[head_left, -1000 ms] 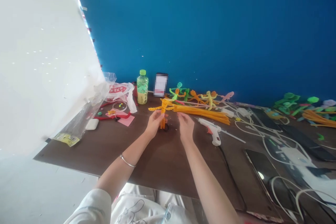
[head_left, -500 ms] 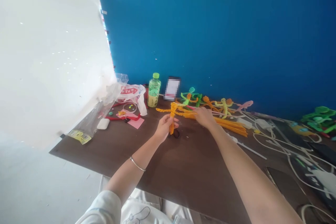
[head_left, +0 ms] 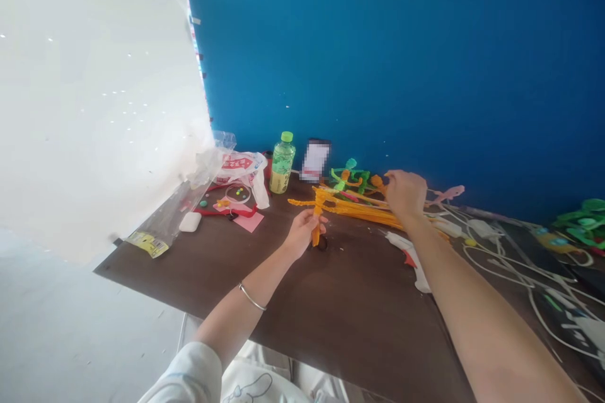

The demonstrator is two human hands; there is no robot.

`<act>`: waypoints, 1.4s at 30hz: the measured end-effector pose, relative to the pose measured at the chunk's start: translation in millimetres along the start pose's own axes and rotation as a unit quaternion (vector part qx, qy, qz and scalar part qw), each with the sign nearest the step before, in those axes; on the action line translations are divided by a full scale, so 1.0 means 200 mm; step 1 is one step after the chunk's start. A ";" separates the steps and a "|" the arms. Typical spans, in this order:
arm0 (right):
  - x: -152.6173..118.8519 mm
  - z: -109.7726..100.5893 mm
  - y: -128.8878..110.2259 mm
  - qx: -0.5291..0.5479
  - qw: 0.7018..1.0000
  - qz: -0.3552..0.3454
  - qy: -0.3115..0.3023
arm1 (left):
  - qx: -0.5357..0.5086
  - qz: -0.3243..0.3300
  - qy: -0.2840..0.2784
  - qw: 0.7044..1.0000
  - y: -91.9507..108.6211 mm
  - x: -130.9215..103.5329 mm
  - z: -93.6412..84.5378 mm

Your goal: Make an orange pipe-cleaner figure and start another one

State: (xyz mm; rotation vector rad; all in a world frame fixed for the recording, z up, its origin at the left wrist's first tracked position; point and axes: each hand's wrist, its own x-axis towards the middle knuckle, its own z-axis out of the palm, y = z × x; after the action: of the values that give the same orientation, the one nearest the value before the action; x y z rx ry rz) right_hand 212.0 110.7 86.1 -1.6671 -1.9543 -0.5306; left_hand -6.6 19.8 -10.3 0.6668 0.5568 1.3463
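My left hand (head_left: 302,231) is closed round the lower part of an orange pipe-cleaner figure (head_left: 320,201), held upright with its twisted arms spread to both sides. Farther right and higher, my right hand (head_left: 406,192) has its fingers bent together beside a small orange pipe-cleaner piece (head_left: 377,182); whatever is in its grip is hidden. Below that hand lies a bundle of loose orange pipe cleaners (head_left: 368,214). Green and orange pipe-cleaner figures (head_left: 348,177) stand left of it along the wall, and a pink one (head_left: 449,194) is to its right.
A white glue gun (head_left: 401,244) with a red trigger lies by my right forearm. At the back stand a green-capped bottle (head_left: 282,167) and a phone (head_left: 314,160). Plastic bags (head_left: 241,167) and a white case (head_left: 190,222) are left; white cables (head_left: 496,258) tangle on the right.
My right hand has lifted from the orange pipe cleaners and moved right and up towards the wall. The glue gun shows more clearly. My left hand still holds the orange figure.
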 end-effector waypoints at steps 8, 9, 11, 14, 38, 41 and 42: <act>0.16 -0.23 0.02 0.127 0.968 0.013 0.214 | -0.016 0.021 -0.017 1.000 -0.03 0.01 -0.02; 0.18 -0.27 0.01 0.139 0.960 -0.014 0.244 | -0.016 0.026 -0.021 0.999 -0.03 0.01 -0.03; 0.21 -0.37 -0.02 0.146 0.948 -0.090 0.269 | -0.010 0.035 -0.028 0.999 -0.03 0.02 -0.04; 0.20 -0.49 -0.11 0.096 0.928 -0.174 0.314 | 0.013 0.040 -0.028 0.999 -0.03 0.02 -0.05; -0.67 -0.01 -0.49 0.408 0.874 0.255 0.073 | -0.043 -0.068 -0.062 0.995 0.05 -0.05 0.03; -0.66 0.01 -0.49 0.541 0.797 0.263 -0.048 | -0.080 -0.144 -0.113 0.980 0.06 -0.06 0.03; -0.67 0.01 -0.49 0.582 0.764 0.268 -0.077 | -0.089 -0.167 -0.126 0.974 0.07 -0.07 0.03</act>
State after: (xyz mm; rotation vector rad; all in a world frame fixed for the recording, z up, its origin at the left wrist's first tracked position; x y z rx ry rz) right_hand 130.3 -8.6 5.9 -1.2493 -1.2293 0.9132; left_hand -13.4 7.1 3.9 0.5577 0.3204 0.9651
